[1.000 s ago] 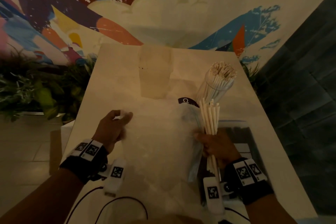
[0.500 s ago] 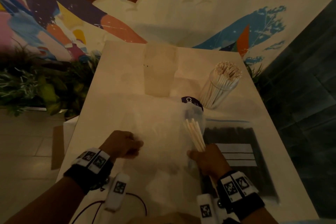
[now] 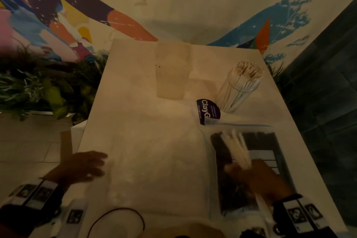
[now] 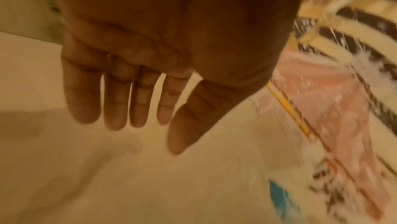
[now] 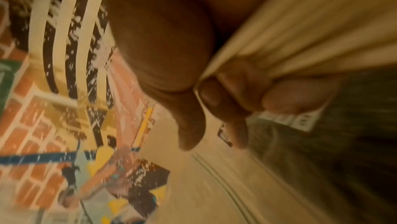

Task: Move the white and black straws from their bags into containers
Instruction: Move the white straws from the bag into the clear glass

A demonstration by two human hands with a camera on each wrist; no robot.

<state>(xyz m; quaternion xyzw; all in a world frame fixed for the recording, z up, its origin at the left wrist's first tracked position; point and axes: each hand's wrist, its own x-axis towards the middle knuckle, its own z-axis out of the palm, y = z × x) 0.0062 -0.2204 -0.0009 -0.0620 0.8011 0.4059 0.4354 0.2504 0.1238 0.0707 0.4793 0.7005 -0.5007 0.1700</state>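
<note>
My right hand grips a bundle of white straws, blurred by motion, above the clear zip bag of black straws lying at the table's right front. In the right wrist view the fingers curl round the white straws. A clear round container packed with white straws stands at the back right. An empty translucent container stands at the back centre. My left hand hovers over the table's left edge, fingers straight and holding nothing.
A flat clear bag with a dark purple label lies across the pale table. A black cable loops at the front edge. Green plants stand left of the table, a painted wall behind, a dark tiled wall on the right.
My right hand carried the white straws rightward, out of the clear bag and over the black-straw bag. My left hand let go of the bag's edge, opened and drew back left.
</note>
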